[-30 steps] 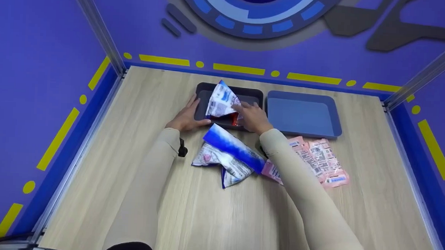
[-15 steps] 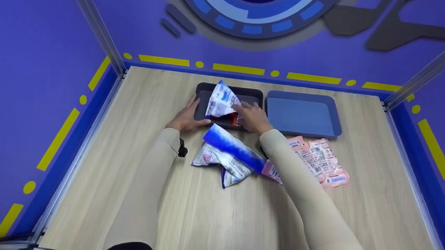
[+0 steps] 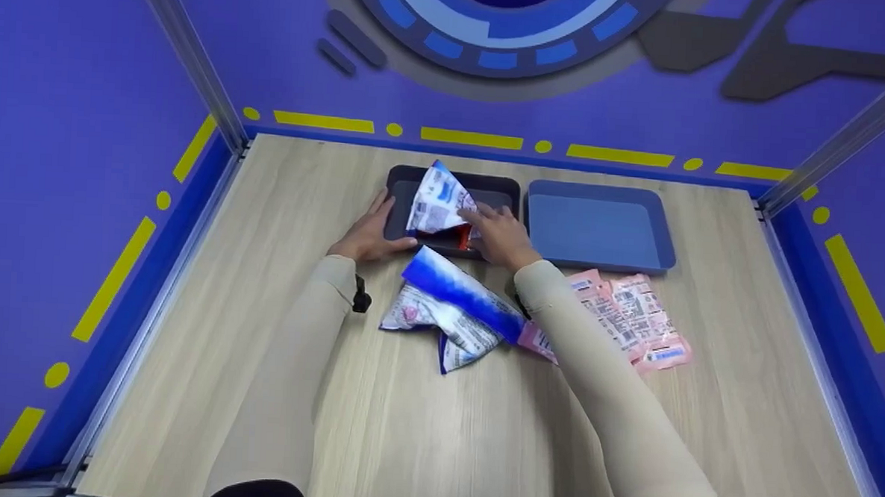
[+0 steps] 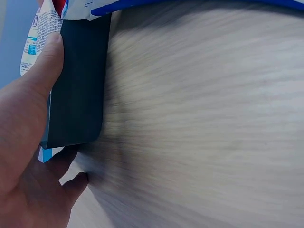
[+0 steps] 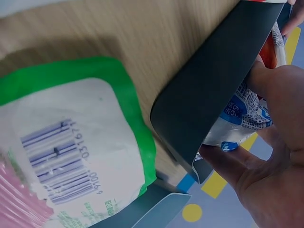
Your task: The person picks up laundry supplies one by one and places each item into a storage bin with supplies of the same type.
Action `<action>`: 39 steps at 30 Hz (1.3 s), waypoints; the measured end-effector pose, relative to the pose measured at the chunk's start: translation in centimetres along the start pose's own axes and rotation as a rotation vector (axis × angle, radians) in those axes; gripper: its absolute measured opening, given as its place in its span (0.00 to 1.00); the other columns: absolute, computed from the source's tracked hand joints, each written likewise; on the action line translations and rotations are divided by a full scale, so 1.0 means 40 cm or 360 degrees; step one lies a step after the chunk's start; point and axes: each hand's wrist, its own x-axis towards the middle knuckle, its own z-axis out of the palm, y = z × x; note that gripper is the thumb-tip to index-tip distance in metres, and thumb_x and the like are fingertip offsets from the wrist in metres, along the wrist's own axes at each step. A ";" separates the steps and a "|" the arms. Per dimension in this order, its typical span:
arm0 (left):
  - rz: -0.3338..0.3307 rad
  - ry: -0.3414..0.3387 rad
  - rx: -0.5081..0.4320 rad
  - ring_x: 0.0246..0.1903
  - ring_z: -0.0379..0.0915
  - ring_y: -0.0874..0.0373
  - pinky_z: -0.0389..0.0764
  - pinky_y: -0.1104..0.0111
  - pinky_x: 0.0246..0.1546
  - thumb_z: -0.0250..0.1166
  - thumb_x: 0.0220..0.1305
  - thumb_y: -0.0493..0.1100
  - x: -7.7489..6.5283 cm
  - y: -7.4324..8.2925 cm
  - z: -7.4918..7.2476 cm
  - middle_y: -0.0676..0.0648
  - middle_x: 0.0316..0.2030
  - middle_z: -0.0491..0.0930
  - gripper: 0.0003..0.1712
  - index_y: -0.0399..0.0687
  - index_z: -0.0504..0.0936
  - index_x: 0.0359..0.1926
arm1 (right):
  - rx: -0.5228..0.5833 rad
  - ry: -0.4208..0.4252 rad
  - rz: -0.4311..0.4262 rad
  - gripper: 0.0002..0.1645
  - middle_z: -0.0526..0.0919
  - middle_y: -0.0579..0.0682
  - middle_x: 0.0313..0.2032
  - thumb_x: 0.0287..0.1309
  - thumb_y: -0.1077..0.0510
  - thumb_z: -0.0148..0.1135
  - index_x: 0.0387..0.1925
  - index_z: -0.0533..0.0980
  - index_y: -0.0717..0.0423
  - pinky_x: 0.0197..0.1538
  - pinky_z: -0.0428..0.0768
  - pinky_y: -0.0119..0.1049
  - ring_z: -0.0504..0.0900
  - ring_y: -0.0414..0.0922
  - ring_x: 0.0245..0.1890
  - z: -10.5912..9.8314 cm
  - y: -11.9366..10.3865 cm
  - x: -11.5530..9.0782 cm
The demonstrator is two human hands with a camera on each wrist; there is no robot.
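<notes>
My left hand (image 3: 368, 234) rests spread round the near left corner of a dark tray (image 3: 492, 193). In the left wrist view its thumb lies straight at the rim, with the other fingers beyond the tray's end wall (image 4: 78, 85). With thumb and fingers my right hand (image 3: 504, 236) pinches a white and blue printed snack bag (image 3: 439, 200) that leans tilted inside this tray. A glossy red patch (image 3: 465, 237) shows below the bag, partly hidden by the hand. The right wrist view shows blue and silver wrapping (image 5: 242, 109) between thumb and fingers.
A blue-grey tray (image 3: 600, 229) stands just right of the dark one. Blue and white bags (image 3: 455, 309) lie in front of the dark tray. Pink printed packets (image 3: 645, 317) lie partly under my right forearm. A green-edged packet with a barcode (image 5: 57, 156) looms large in the right wrist view.
Both hands, the bags and the trays keep their places. Only the head view has shifted very slightly.
</notes>
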 end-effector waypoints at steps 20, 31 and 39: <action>-0.0029 0.0015 -0.0013 0.80 0.36 0.43 0.49 0.52 0.78 0.69 0.65 0.64 0.002 0.000 0.003 0.46 0.82 0.29 0.62 0.44 0.43 0.83 | 0.0053 0.0048 0.0010 0.38 0.55 0.63 0.78 0.72 0.54 0.63 0.78 0.62 0.43 0.60 0.76 0.66 0.64 0.71 0.68 -0.011 -0.027 -0.025; -0.0026 -0.0001 0.0010 0.80 0.37 0.43 0.50 0.52 0.78 0.68 0.64 0.65 0.001 -0.002 0.003 0.45 0.82 0.30 0.62 0.43 0.43 0.83 | 0.0049 -0.0121 0.0053 0.39 0.45 0.58 0.81 0.76 0.43 0.52 0.82 0.51 0.29 0.68 0.61 0.74 0.50 0.71 0.76 -0.020 -0.071 -0.060; -0.0076 -0.0024 0.0056 0.80 0.36 0.43 0.49 0.53 0.78 0.67 0.64 0.68 0.015 -0.016 0.009 0.47 0.82 0.27 0.63 0.45 0.41 0.83 | 0.0053 -0.0202 0.0042 0.40 0.41 0.54 0.82 0.75 0.33 0.47 0.81 0.48 0.25 0.72 0.55 0.72 0.45 0.71 0.77 -0.020 -0.097 -0.085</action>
